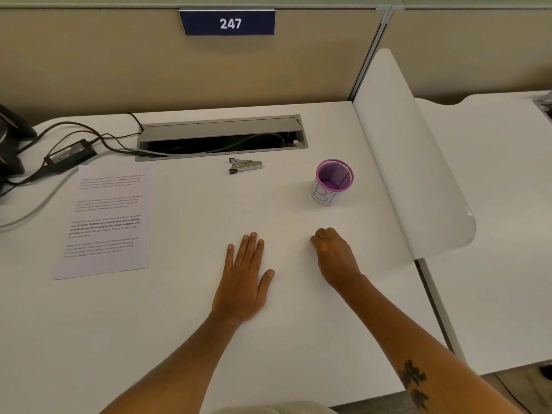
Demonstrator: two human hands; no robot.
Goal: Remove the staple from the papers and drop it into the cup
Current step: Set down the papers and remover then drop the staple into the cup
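papers (pixel 106 221): they lie flat at the left of the bench (pixel 194 339), well apart from both of your hands; one printed top sheet shows, and you cannot count the sheets under it.
staple: too small to make out here; by the task it sits somewhere in the papers, probably at a corner, so check before you reach.
staple remover (pixel 245 166): one, lying on its side at the far middle of the bench, just in front of the cable tray (pixel 222 138), untouched.
cup (pixel 334 182): one, purple mesh with a white label, upright and open, near the far right, beyond your right hand.
left hand (pixel 243 282): flat on the bench, palm down, fingers stretched out, its grip released and holding nothing.
right hand (pixel 336 258): resting on the bench with fingers curled under into a loose clench; nothing shows in it.
step in hand: none begun, as i judge it; both hands wait near the front middle.
next move: you likely need the staple remover in one hand while the other reaches left to pin the papers; find the stapled corner first.
count: two hands, one remover, one cup, one stack of papers.
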